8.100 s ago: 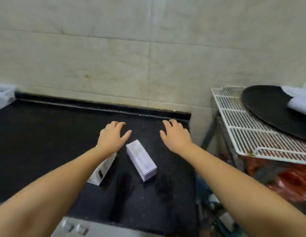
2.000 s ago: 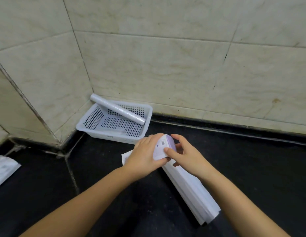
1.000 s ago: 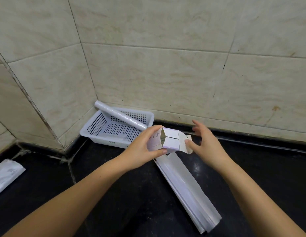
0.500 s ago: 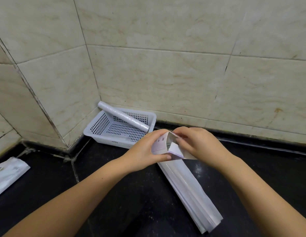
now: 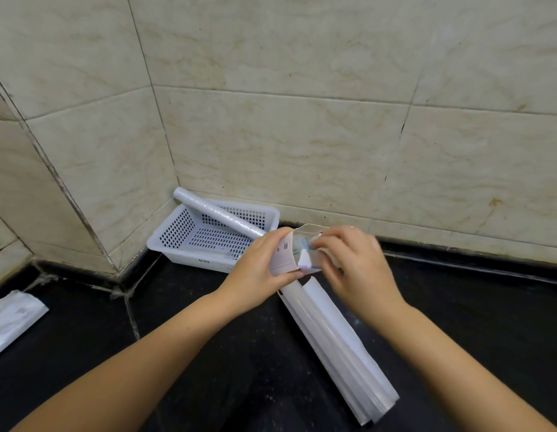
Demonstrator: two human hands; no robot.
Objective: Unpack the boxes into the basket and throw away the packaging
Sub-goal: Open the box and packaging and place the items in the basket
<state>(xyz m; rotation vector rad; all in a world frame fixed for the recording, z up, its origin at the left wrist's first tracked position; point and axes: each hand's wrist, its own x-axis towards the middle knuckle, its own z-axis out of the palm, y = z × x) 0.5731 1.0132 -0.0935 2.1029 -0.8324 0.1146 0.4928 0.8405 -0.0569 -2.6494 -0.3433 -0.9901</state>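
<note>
Head view: I look down at a black speckled stone counter (image 5: 208, 353) set into a corner of glossy beige marbled wall tiles (image 5: 286, 135) with dark grout lines.
Box: a small white cardboard carton with printed text and a purple flap (image 5: 286, 254) is lifted off the counter, its top end open toward me.
Left hand: my left hand (image 5: 255, 269) is wrapped around the carton's left side, thumb underneath and fingers over the top, closed firmly on it.
Right hand: my right hand (image 5: 348, 263) is blurred; its fingertips (image 5: 317, 243) are curled in at the carton's open mouth, pinching at something inside or at a flap, I cannot tell which.
Contents: a bit of pale blue-green shows inside the opening, too small to make out.
Long box: a long, narrow white cardboard box with loose flaps (image 5: 336, 341) lies flat on the counter just under my hands, running toward the lower right.
Basket: a white perforated plastic basket (image 5: 177, 232) sits in the wall corner, just left of my left hand.
Roll: a clear, shiny film-wrapped roll (image 5: 214, 213) lies diagonally across the basket, one end propped on the far left rim and the other hidden behind my left hand.
Packet: a flat white plastic packet (image 5: 12, 319) lies at the far left edge of the counter, well apart from everything else.
</note>
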